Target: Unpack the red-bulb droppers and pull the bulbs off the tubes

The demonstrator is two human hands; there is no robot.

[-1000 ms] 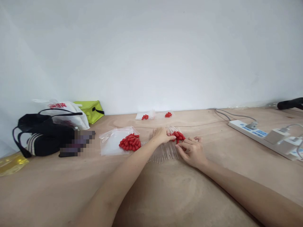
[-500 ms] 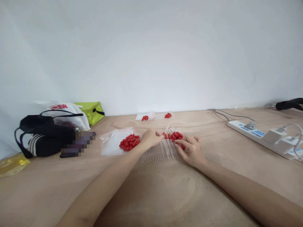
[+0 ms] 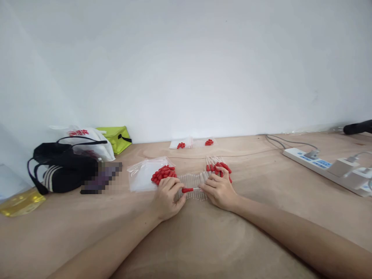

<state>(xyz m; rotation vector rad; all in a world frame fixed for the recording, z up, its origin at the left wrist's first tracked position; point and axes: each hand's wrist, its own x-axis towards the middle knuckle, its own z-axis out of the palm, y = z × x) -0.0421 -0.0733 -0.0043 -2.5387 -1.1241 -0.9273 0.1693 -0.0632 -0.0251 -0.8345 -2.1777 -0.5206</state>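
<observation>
My left hand (image 3: 167, 196) is closed in a pinch on a small red cap (image 3: 187, 190). My right hand (image 3: 218, 190) pinches the thin clear tube (image 3: 197, 189) that the cap sits on, just right of it. Both hands meet over a row of clear tubes (image 3: 192, 181) lying on the wooden table (image 3: 221, 240). A pile of loose red caps (image 3: 163, 174) lies on clear zip bags (image 3: 142, 176) behind my left hand. Capped tubes with red ends (image 3: 219, 167) lie behind my right hand.
Two small bags with red caps (image 3: 194, 143) lie by the wall. A black bag (image 3: 61, 170), a white plastic bag (image 3: 87, 143), a green pouch (image 3: 116, 137) and a yellow bag (image 3: 20, 199) sit at left. A white power strip (image 3: 325, 168) with plugs lies at right.
My left hand drew back from the capped tubes toward me with a red cap. My right hand slid left to meet it, holding a tube. The view shifted slightly.
</observation>
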